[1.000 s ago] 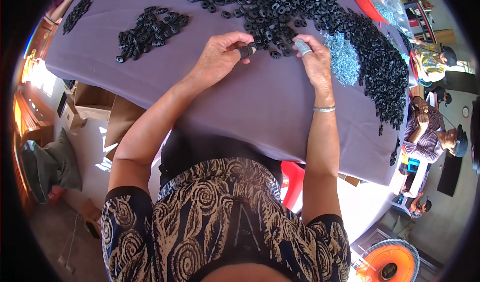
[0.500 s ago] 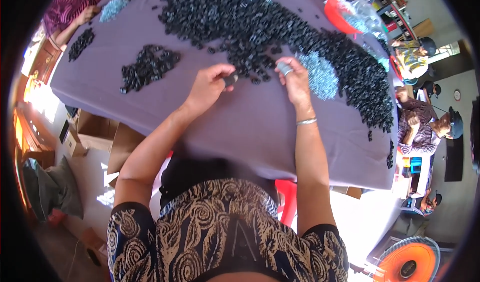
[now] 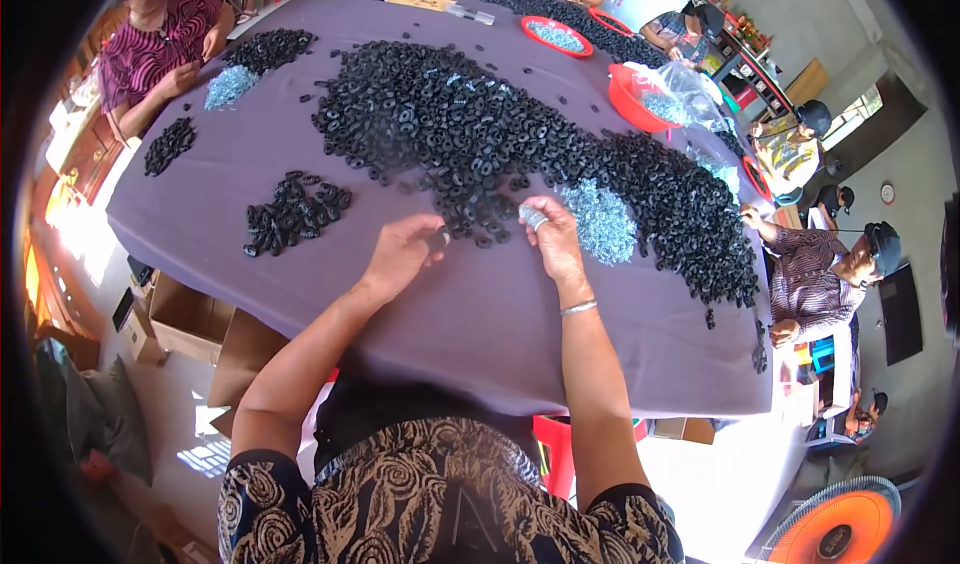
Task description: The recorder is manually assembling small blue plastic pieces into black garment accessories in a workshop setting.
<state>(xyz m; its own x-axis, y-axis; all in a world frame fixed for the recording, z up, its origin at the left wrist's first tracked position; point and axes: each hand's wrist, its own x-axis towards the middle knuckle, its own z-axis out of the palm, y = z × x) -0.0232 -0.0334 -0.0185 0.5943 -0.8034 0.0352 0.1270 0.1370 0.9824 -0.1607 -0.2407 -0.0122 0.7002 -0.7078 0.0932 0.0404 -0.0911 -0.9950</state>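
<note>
My left hand [image 3: 398,260] is closed in a pinch on a small black ring [image 3: 436,238] at the near edge of the loose parts. A short way to its right, my right hand [image 3: 556,236] is closed too, fingertips pressed together. Something greyish shows at those fingertips, and I cannot make out whether it is a finger wrap or a held piece. Beyond both hands spreads a large pile of black rings [image 3: 440,114]. A heap of small pale blue, clear-looking pieces [image 3: 600,224] lies right of my right hand. Left of my left hand is a smaller group of black rings [image 3: 296,212].
A purple-grey cloth [image 3: 430,334] covers the table. A red basin [image 3: 632,99] and a red tray [image 3: 553,24] hold pale pieces farther back. Other people sit around it, one at the far left [image 3: 165,49], one at the right [image 3: 825,274]. An orange fan [image 3: 835,534] stands at lower right.
The view has tilted up, so the table sits lower and more of its far side shows. My hands stay apart in much the same pose, the left still pinching the black ring.
</note>
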